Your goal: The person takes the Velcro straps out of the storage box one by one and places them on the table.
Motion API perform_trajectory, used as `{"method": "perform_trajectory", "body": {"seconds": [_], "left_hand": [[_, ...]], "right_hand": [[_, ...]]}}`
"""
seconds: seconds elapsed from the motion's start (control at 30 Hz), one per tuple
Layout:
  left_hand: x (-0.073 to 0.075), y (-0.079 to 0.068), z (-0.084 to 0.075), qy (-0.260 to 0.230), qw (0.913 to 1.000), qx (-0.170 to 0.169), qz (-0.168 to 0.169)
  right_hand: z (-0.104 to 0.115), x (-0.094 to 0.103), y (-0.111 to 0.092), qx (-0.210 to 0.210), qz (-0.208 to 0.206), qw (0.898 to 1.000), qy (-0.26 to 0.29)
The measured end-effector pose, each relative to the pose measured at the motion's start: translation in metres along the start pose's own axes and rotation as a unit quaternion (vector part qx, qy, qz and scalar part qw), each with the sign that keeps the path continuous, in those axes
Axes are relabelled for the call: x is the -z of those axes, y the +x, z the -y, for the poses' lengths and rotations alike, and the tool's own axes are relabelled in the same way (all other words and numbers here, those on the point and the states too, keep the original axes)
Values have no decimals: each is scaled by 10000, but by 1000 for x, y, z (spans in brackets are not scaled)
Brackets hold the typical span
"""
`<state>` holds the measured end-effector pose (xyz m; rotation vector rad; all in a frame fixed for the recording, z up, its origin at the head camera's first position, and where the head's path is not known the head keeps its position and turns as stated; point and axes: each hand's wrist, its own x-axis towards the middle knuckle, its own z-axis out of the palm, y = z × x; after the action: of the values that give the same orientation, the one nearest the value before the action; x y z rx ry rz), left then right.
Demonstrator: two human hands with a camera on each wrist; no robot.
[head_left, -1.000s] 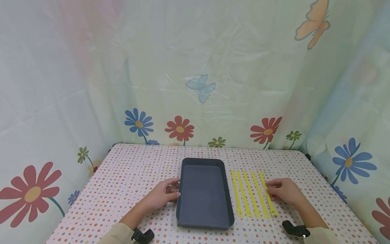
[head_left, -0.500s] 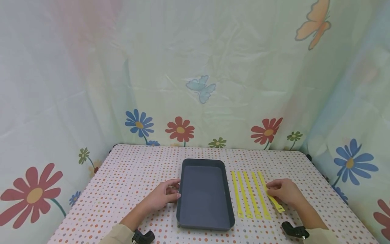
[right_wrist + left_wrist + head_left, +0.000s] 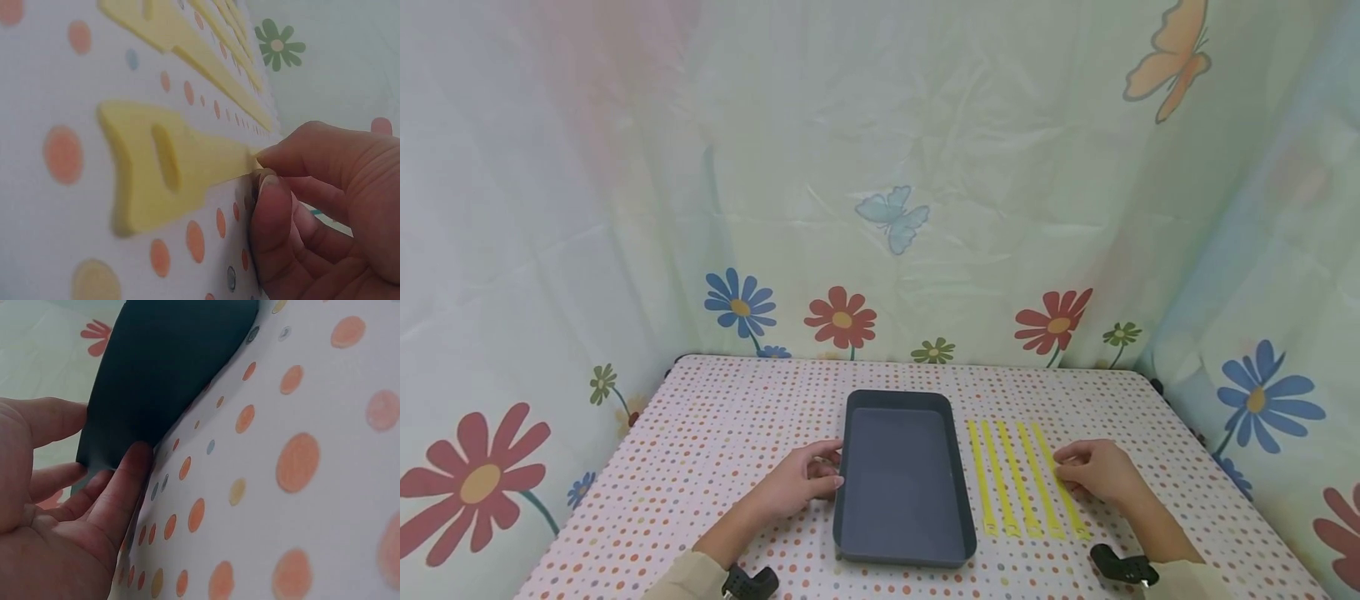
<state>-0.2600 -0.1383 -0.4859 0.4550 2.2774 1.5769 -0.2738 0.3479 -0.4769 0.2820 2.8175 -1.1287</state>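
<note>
A dark grey rectangular tray point(image 3: 902, 487) lies on the table in the head view. My left hand point(image 3: 793, 481) is at its left side, fingertips touching the outer wall point(image 3: 144, 369). Several yellow strap cable ties point(image 3: 998, 477) lie side by side to the right of the tray. With thumb and forefinger, my right hand point(image 3: 1099, 472) pinches the edge of the rightmost cable tie point(image 3: 140, 162). Its wide slotted head points toward me and appears flat on the table; the fingers hide part of its thin strap in the right wrist view.
A dotted cloth point(image 3: 760, 408) covers the table. Behind and at both sides hangs a curtain point(image 3: 775, 167) printed with flowers and butterflies. Each wrist bears a black band, the left band point(image 3: 751, 582) and the right band point(image 3: 1123, 567).
The rightmost cable tie's head swung outward to the right, then back left, and it now lies closer to parallel with the others. My left hand and the tray stay put.
</note>
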Motion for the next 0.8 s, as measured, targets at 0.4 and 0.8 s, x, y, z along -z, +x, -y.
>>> {"method": "perform_trajectory", "body": {"seconds": [0.4,0.8], "left_hand": [[0,0,0,73,10000,-2,-22],[-1,-1,2,-77,9999,-79,-106]], "right_hand": [[-9,-1,1,-79,51,9995,290],[-9,-2,0,-103,48,9990,429]]}}
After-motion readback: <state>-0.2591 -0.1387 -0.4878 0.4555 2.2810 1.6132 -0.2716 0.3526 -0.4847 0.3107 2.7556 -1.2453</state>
